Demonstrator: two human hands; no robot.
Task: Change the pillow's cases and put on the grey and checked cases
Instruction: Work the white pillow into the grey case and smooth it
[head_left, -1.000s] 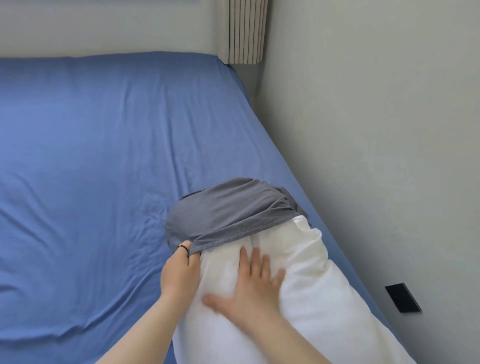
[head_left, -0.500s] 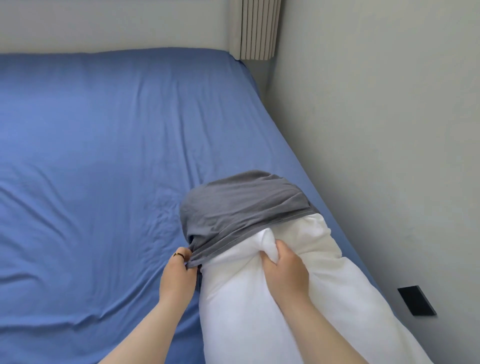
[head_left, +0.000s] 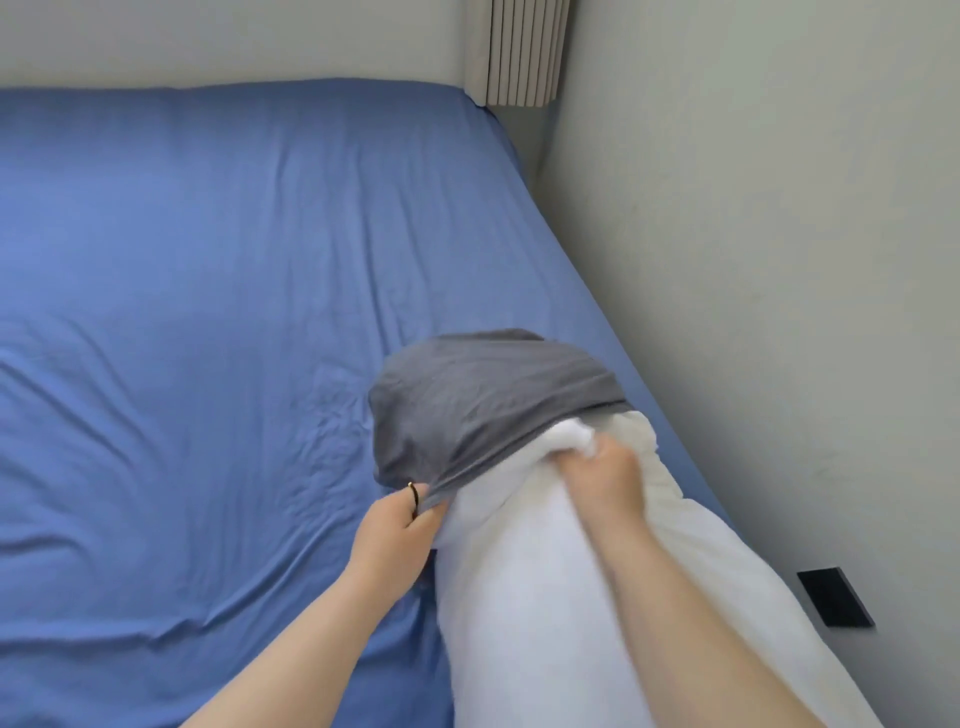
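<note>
A long white pillow (head_left: 524, 597) lies along the right side of the bed, its far end inside a grey case (head_left: 478, 400). My left hand (head_left: 397, 525) pinches the open hem of the grey case at the pillow's left edge. My right hand (head_left: 605, 475) grips a bunched fold of the white pillow just at the case's mouth. The part of the pillow under the grey fabric is hidden. No checked case is in view.
The bed carries a blue fitted sheet (head_left: 208, 312), wrinkled near the pillow. A grey wall (head_left: 779, 260) runs close along the bed's right side, with a black wall plate (head_left: 835, 597) low down. A ribbed beige curtain (head_left: 517, 52) hangs at the far corner.
My right hand went from lying flat on the pillow to gripping a fold of it, and has pushed it farther toward the case. The left hand has kept its hold on the hem.
</note>
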